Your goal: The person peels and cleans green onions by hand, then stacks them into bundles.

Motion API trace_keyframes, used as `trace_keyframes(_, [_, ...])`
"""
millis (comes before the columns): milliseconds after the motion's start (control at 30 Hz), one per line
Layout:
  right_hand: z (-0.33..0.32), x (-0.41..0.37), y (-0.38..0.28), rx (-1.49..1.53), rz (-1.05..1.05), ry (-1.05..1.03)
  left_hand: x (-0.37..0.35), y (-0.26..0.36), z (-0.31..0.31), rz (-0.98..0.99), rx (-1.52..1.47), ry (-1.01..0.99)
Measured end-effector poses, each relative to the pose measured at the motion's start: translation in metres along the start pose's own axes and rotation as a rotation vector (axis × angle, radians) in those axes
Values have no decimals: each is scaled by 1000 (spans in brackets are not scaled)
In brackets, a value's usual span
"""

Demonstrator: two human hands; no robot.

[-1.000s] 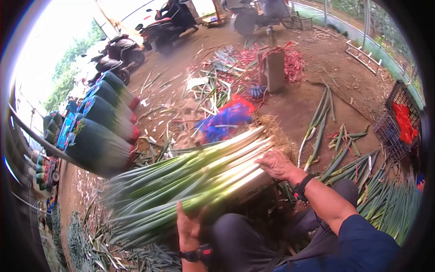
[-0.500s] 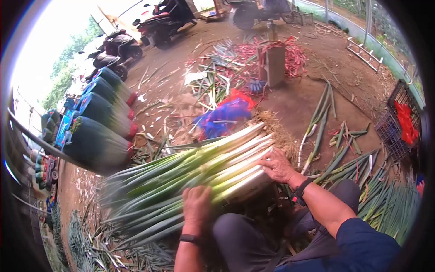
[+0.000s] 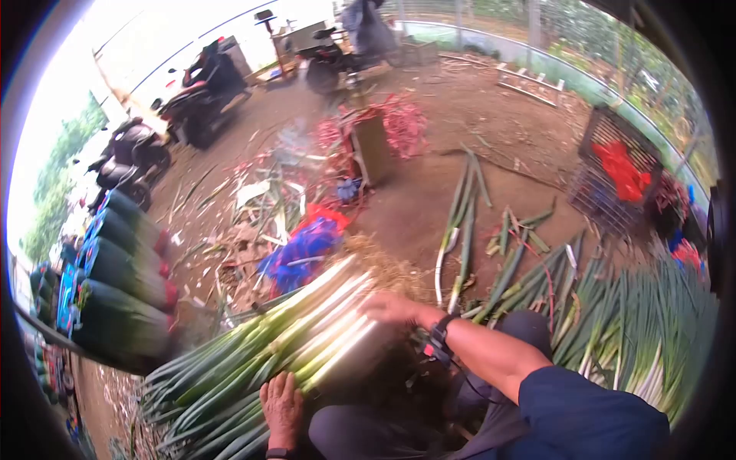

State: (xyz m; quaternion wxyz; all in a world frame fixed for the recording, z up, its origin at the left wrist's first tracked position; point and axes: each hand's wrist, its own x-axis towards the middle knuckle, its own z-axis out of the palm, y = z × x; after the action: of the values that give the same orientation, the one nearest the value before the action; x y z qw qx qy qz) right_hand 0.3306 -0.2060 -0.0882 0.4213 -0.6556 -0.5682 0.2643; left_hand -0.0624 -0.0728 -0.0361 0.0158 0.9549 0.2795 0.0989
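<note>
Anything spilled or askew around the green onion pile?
Yes, litter: red strands lie tangled beside the upright block, blue material is crumpled just beyond the green onions, and stray stalks lie right of them. Odd because they're loose rather than gathered. No clear damage to the onions, though parts are blurred.

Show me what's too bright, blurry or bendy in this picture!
Head view: the scene curves towards the edges; head view: the upper left is washed out white, and the pale stalks glare; head view: the right hand looks slightly blurred.
</note>
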Motion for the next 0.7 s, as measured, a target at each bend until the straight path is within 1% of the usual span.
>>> trace_keyframes(33, [-25, -2, -14, 282, 142, 34, 0, 1, -2, -18, -15, -23])
trace_keyframes(100, [-98, -26, -42, 318, 104, 164, 0, -3, 1, -55, -10, -61])
trace_keyframes(167, [-169, -73, -40, 404, 41, 293, -5, -27, 21, 75, 197, 0])
trace_keyframes(233, [-228, -150, -38, 317, 157, 482, 1, -10, -1, 114, 195, 2])
trace_keyframes(300, [-252, -245, -8, 354, 308, 626, 1, -10, -3, -44, 100, -191])
trace_keyframes(333, [-247, -295, 9, 359, 469, 769, 1, -12, -1, -56, 123, -208])
trace_keyframes(367, [-228, -347, 29, 365, 630, 908, 1, -14, 0, -72, 150, -225])
trace_keyframes(433, [-185, -457, 84, 503, 828, 975, 1, -18, -1, -65, 145, -257])
trace_keyframes(467, [-151, -505, 101, 656, 920, 1131, 3, -11, -5, -90, 140, -281])
trace_keyframes(500, [-119, -530, 96, 680, 1093, 1283, 4, -7, -9, -116, 145, -310])
trace_keyframes(533, [-78, -584, 122, 837, 1046, 1268, 5, -15, -7, -172, 124, -384])
trace_keyframes(567, [-52, -588, 109, 870, 1213, 1412, 4, -18, -6, -158, 136, -396])
trace_keyframes(600, [-26, -604, 118, 949, 1323, 1359, 4, -20, -6, -175, 106, -408])
trace_keyframes(633, [10, -617, 120, 1004, 1252, 1409, 3, -21, -7, -194, 76, -418])
trace_keyframes(700, [66, -646, 139, 1309, 1047, 1315, 3, -21, -10, -208, 61, -432])
